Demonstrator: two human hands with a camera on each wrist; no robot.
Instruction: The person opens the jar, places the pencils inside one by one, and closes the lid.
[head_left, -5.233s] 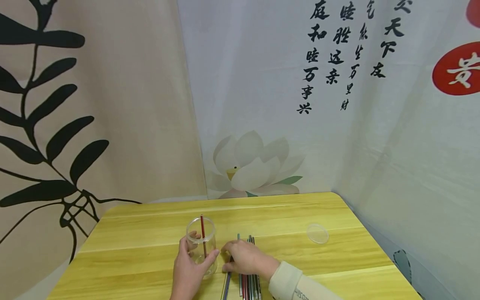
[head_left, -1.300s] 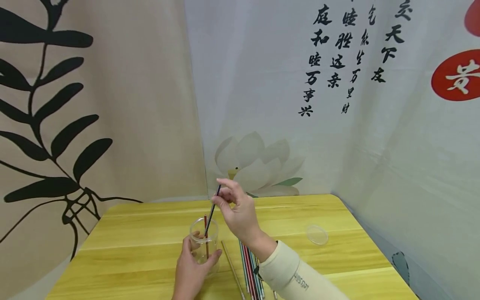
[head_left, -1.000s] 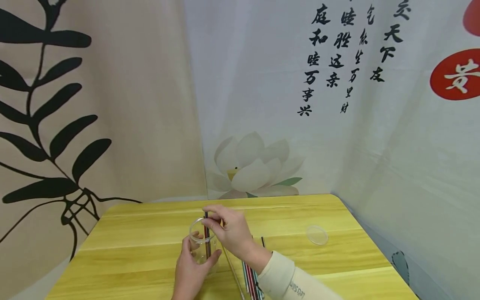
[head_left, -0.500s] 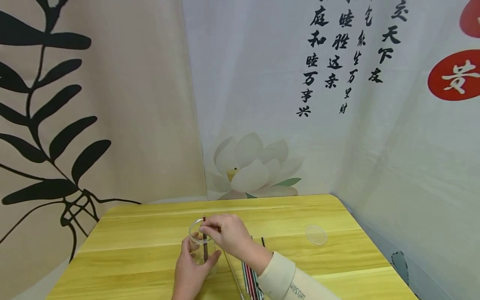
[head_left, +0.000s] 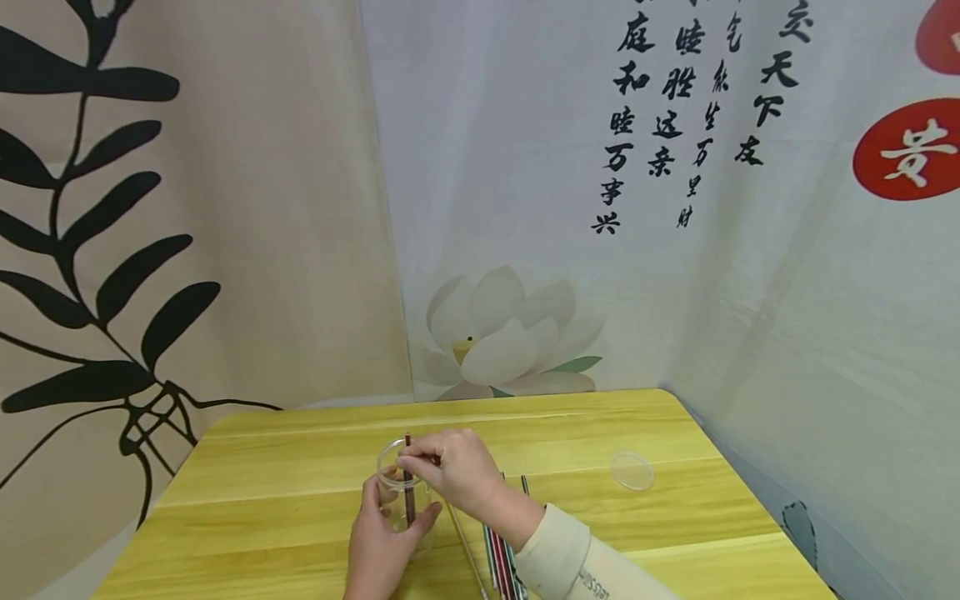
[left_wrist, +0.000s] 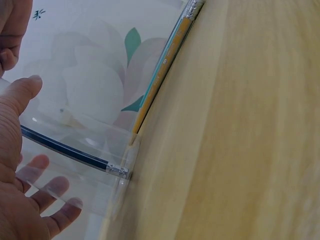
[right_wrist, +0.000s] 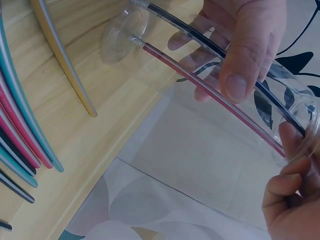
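My left hand (head_left: 378, 533) grips a clear plastic jar (head_left: 423, 500) standing on the table, thumb on one side and fingers round the other. Inside it are a red pencil (right_wrist: 215, 95) and a black pencil (right_wrist: 187, 31), slightly tilted, their metal eraser ends at the jar's bottom. At the rim, my right hand (head_left: 461, 471) pinches the black pencil's upper end with thumb and forefinger, right beside the red one. In the left wrist view the black pencil (left_wrist: 65, 147) shows through the wall; my left fingertips (left_wrist: 57, 185) lie along it.
A yellow pencil (head_left: 467, 546) lies alone just right of the jar. Beside it, partly under my right forearm, is a row of several pencils (head_left: 504, 567) in red, teal and black. A clear round lid (head_left: 632, 471) lies farther right on the wooden table (head_left: 262, 500).
My right hand has taken the black pencil from the table, raised it above the jar and lowered it in beside the red one. My left hand stays on the jar.
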